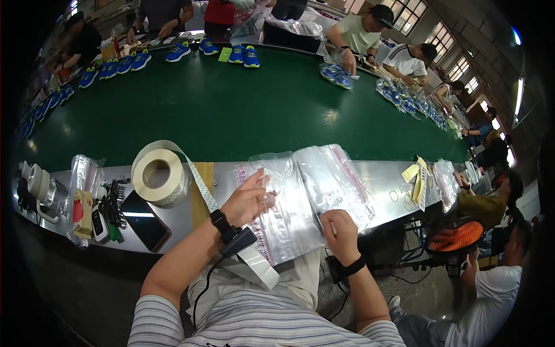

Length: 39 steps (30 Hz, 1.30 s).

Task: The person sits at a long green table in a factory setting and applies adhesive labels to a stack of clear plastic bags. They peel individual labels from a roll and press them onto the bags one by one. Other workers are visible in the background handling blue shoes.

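We see the clear zip bags [289, 202] stacked on the steel worktop [381, 179], long axis running away from us toward the green conveyor belt [231, 110]. Our left hand [248, 199] lies open, fingers spread on the top bag; our right hand [340, 231], just beside the stack's near corner, is closed around a thin pen. A label roll [159, 176] stands left; blue shoes [243, 55] line the belt's far side.

The right hand [341, 234] closes around something thin and white, too small to identify. The left hand [250, 199] covers part of the clear zip bag [283, 202] beneath it, and the bag's contents cannot be made out. The pile of small dark items [113, 202] beside the smartphone [144, 221] is too blurred to name. The tape roll's strip [254, 267] passes under the left wrist, its end hidden
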### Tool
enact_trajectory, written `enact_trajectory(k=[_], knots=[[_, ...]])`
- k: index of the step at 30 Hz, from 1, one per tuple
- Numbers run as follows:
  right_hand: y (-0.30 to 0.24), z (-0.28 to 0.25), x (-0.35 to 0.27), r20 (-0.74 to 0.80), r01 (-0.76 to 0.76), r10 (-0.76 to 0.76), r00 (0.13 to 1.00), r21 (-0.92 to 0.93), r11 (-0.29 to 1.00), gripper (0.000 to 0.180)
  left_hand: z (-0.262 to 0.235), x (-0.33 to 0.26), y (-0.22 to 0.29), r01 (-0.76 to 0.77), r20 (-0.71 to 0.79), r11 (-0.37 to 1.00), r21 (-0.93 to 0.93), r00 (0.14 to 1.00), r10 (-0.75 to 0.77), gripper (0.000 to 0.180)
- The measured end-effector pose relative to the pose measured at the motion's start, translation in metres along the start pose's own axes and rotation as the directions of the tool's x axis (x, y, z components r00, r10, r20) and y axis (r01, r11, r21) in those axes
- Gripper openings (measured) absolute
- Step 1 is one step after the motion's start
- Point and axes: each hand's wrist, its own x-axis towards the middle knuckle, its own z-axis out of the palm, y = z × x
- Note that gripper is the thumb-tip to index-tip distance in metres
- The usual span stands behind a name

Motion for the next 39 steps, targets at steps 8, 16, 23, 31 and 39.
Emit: enact_trajectory(k=[8,16,23,31,39], knots=[[-0.029,0.047,-0.004,0.106,0.158,-0.149,0.983,-0.087,0.984,0.023,0.014,-0.006,-0.001,-0.038,0.21,0.977,-0.209,0.974,0.083,0.081],[0.094,-0.026,-0.025,-0.169,-0.667,0.812,0.558,0.491,0.561,0.019,-0.036,-0.036,0.017,-0.151,-0.091,0.963,-0.223,0.987,0.133,0.063],[0.081,-0.036,-0.068,-0.425,-0.384,0.154,0.892,-0.531,0.756,0.036,-0.042,-0.15,0.01,0.455,-0.019,0.744,0.489,0.858,-0.513,0.045],[-0.004,0.002,-0.029,0.013,-0.108,0.121,0.993,-0.354,0.929,0.03,-0.011,-0.132,-0.07,0.321,-0.207,0.809,0.492,0.946,-0.249,0.037],[-0.07,0.06,-0.032,0.808,-0.8,0.061,0.586,0.566,0.197,0.017,0.005,-0.158,-0.04,0.25,-0.05,0.812,0.527,0.963,-0.264,0.026]])
